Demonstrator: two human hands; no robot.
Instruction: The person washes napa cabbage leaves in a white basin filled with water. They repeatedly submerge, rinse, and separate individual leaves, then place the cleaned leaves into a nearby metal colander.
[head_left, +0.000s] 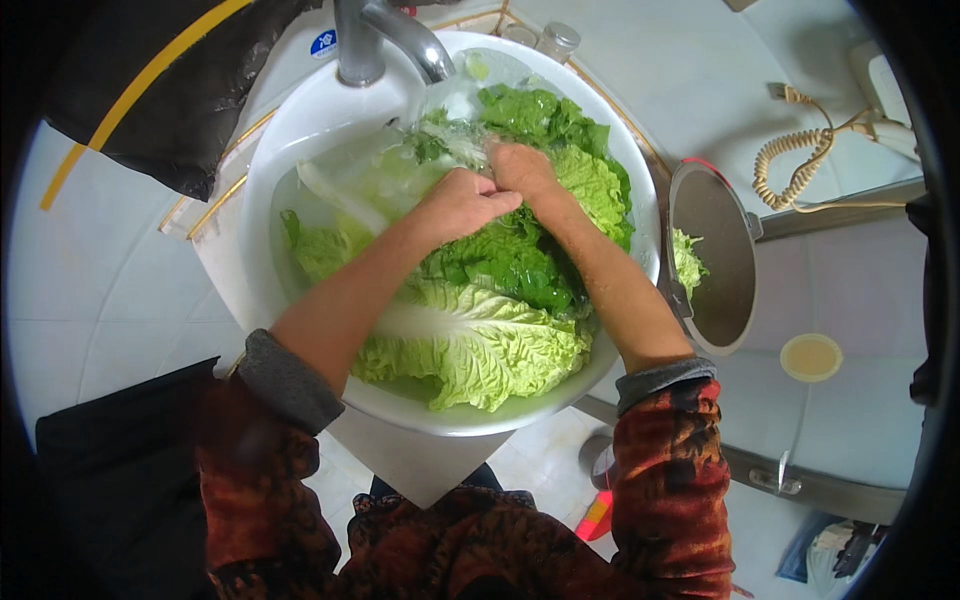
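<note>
A round white washbasin (259, 191) holds water and many leafy greens. Over its middle, my right hand (523, 171) is closed around a bunch of thin-leaved greens (429, 148), whose pale stems lie in splashing water below the metal faucet (429, 56). My left hand (466, 201) is curled against it with the thumb pointing right; its fingertips are hidden, so its grip is unclear. Nearest me lies a large napa cabbage leaf (487, 345) with a white rib. Darker lettuce-like leaves (495, 262) sit under my wrists, and more green leaves (544, 116) float at the far right.
Right of the basin, a dark oval bin (724, 259) has a cabbage scrap (688, 259) inside. Glass jars (559, 41) stand behind the rim. A coiled cord (787, 161) hangs on the right. Black plastic sheeting (187, 90) lies at the upper left. The counter corner (424, 469) points towards me.
</note>
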